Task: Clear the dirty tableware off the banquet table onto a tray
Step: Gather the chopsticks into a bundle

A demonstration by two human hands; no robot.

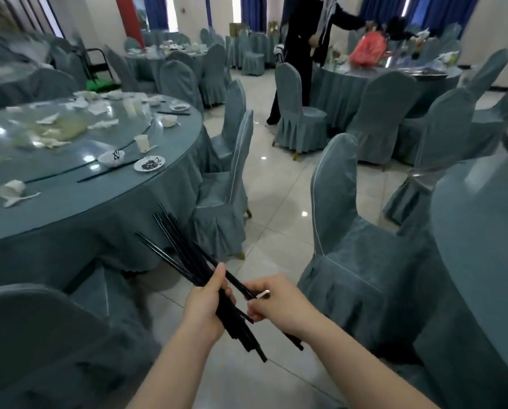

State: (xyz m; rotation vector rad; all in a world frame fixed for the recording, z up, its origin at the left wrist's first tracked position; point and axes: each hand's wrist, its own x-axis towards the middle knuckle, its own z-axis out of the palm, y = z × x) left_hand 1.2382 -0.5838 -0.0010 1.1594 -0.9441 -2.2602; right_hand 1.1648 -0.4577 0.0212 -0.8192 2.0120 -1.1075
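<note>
The left hand [207, 302] gripped a splayed bundle of black chopsticks [184, 255] over the floor, just off the littered round bench [105, 202], while the right hand [272, 302] pinched their lower ends. Squaring the ends together should prevent slipping before reaching a tray, which was not visible. No writing was legible.

A banquet hall after a meal.

Round table [105, 202] at left of the frame, draped in grey-blue cloth, carries used bowls and plates; matching covered chairs [347, 231] fill a tiled floor [279, 202], more such tables behind.
</note>
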